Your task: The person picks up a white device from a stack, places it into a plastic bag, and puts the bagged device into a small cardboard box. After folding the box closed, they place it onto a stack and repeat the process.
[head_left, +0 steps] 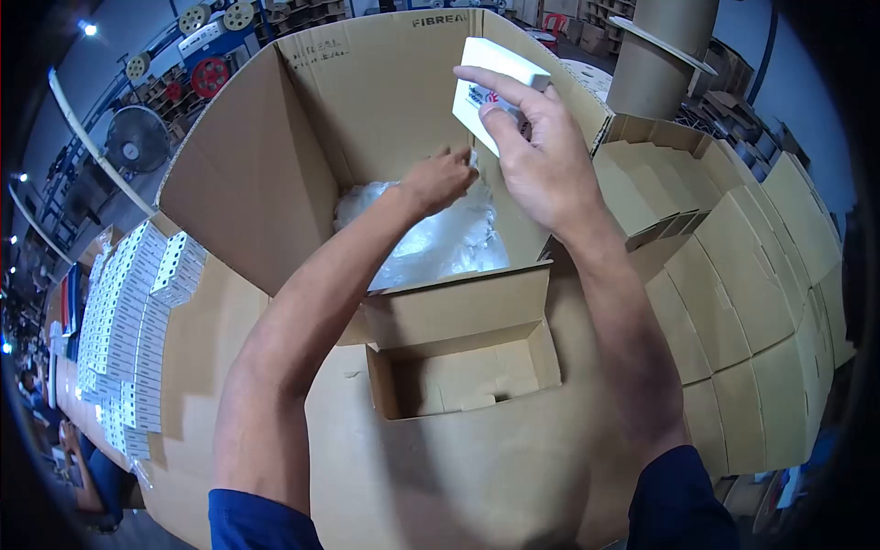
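My right hand (550,156) grips a small white box (500,78) with red and black print on its side, raised above the right wall of a large open carton (385,110). My left hand (440,181) reaches inside that carton with its fingers curled together. A whitish, see-through bit shows at its fingertips and looks like a plastic bag. Below it, a heap of clear plastic bags (426,243) lies in the carton. Nearer to me, a small open cardboard box (463,403) sits on the table, with its flap up against the large carton.
White printed boxes (119,312) are stacked in rows on the table's left. Several open cardboard boxes (733,302) stand packed together on the right. Behind are a fan (137,137) and a large spool (660,55). A seated person (87,467) is at the lower left.
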The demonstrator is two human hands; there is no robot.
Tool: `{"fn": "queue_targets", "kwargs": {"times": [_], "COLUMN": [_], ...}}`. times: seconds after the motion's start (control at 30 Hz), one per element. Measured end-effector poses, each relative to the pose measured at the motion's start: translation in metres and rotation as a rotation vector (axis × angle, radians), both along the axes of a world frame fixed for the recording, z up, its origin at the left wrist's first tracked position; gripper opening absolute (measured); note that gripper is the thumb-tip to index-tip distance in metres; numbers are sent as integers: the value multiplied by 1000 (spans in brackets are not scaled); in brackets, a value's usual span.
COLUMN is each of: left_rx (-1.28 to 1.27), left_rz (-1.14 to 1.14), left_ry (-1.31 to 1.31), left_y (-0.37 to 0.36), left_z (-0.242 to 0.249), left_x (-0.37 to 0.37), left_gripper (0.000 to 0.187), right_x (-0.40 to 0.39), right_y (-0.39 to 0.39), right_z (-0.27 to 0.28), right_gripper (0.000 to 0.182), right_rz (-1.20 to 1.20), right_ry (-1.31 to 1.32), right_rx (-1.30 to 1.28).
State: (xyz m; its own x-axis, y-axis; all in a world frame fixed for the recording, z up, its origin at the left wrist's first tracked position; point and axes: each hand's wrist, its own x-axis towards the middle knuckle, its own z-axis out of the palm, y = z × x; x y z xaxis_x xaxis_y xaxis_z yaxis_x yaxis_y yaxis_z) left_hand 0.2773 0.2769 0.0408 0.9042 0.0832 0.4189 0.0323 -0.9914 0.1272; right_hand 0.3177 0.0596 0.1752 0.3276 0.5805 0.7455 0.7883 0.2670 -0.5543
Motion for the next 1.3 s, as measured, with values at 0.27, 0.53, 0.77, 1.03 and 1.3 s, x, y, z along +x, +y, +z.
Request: {"fn": "queue_targets", "kwargs": {"times": [0.27, 0.53, 0.77, 1.03, 1.3], "left_rx": [-389, -705, -680, -666, -712], "left_rz": [236, 300, 266, 242, 426], "left_ry": [-223, -428, -613, -572, -611], "left_y": [-8, -54, -82, -96, -80], "left_z": [82, 112, 114, 96, 95], "left_x": [-84, -144, -144, -145, -140], "left_gripper": [26, 23, 18, 63, 23], "right_x": [-7, -15, -22, -12, -5], "right_y": [-5, 10, 41, 36, 36], "right_z": [3, -10, -36, -41, -45], "right_gripper": [43, 77, 55, 24, 20], "right_rz": [-24, 29, 71, 110, 57], "right_ry": [-35, -136, -27, 174, 294], "right_rx": [-167, -181, -293, -96, -214]}}
